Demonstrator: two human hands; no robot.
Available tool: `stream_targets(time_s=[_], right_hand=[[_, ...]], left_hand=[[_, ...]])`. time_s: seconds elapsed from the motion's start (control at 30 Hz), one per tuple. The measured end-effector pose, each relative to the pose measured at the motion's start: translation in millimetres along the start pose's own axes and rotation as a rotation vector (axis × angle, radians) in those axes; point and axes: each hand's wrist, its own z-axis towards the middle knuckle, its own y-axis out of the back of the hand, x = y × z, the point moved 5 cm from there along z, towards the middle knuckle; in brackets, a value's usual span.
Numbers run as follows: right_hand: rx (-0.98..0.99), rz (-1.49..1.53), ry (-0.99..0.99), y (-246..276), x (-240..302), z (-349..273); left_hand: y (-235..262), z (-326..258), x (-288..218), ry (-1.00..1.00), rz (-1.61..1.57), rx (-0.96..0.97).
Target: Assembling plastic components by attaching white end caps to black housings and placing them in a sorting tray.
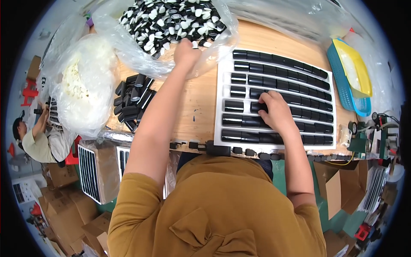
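The right hand pinches a black tube lying left-to-right; the left hand, grip unclear, is nearest the far-left black-and-white pieces.

We see a top in mustard brown, one colour throughout, its cloth looking matte. At the front we find a bow of the same fabric, its broad flaps drawn together into a gathered knot, with small creases around it. The left sleeve and the right sleeve are short and match the body of the top, each ending in a plain edge. Past the waist we make out a dark navy lower garment, mostly hidden. The left hand and right hand are bare, as are both forearms.
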Motion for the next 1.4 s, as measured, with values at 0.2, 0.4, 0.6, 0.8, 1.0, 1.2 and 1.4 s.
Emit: stream_targets(time_s=[0.2, 0.4, 0.6, 0.8, 1.0, 1.2, 1.4], right_hand=[[-0.014, 0.087, 0.001, 4, -7, -2], [-0.071, 0.21, 0.051, 2, -11, -10], [0.037, 0.936, -0.193, 3, 10, -27], [0.046, 1.15, -0.219, 2, 21, -38], [0.023, 1.28, -0.225, -8, 26, -41], [0.021, 1.239, -0.229, -8, 32, -46], [0.05, 1.195, -0.168, -1, 36, -46]], left_hand=[[56, -39, -2, 0.02, -0.679, -0.165], [62, -151, -41, 0.006, -0.937, 0.283], [41, -215, -60, 0.042, -0.972, 0.69], [40, -229, -73, -0.011, -1.049, 0.728], [40, -239, -76, 0.147, -1.263, 0.802], [45, -240, -69, 0.106, -1.25, 0.777], [52, -244, -76, 0.084, -1.239, 0.718]])
